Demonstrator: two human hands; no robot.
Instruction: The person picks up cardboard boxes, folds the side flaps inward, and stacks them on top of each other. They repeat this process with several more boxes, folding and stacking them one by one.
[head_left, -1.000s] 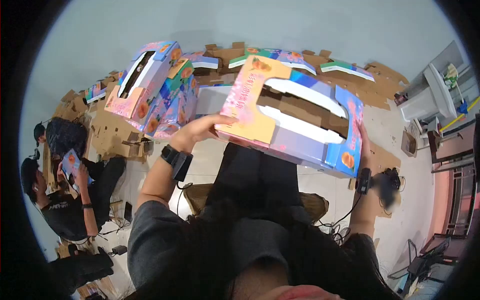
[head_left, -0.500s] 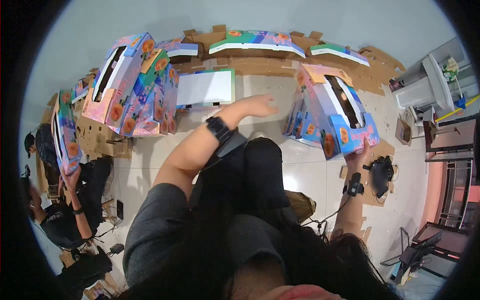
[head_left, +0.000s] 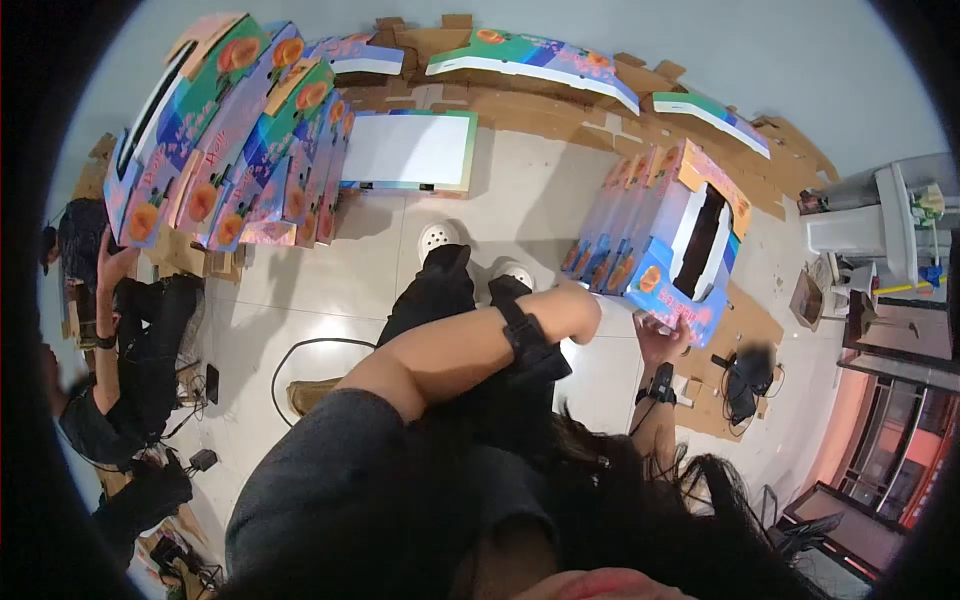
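My right hand (head_left: 665, 342) grips the near lower corner of a printed carton (head_left: 655, 278) with a long dark opening, orange fruit and blue and pink colouring. This carton stands upright at the right end of a row of similar cartons (head_left: 612, 215), touching or nearly touching them. My left hand (head_left: 578, 312) hangs bent at the wrist in front of my knees, left of the row. Its fingers point down and are hidden, and no object shows in it.
Another person's hand (head_left: 115, 262) holds the outermost carton (head_left: 185, 125) of the left row. A carton with a white face (head_left: 410, 150) lies on the floor. More printed pieces (head_left: 535, 65) rest on cardboard along the wall. A white basin (head_left: 860, 222) stands at right.
My right hand has brought its carton down and level with the right row. My left hand has drawn back towards me. The other person's carton has moved against the left row.
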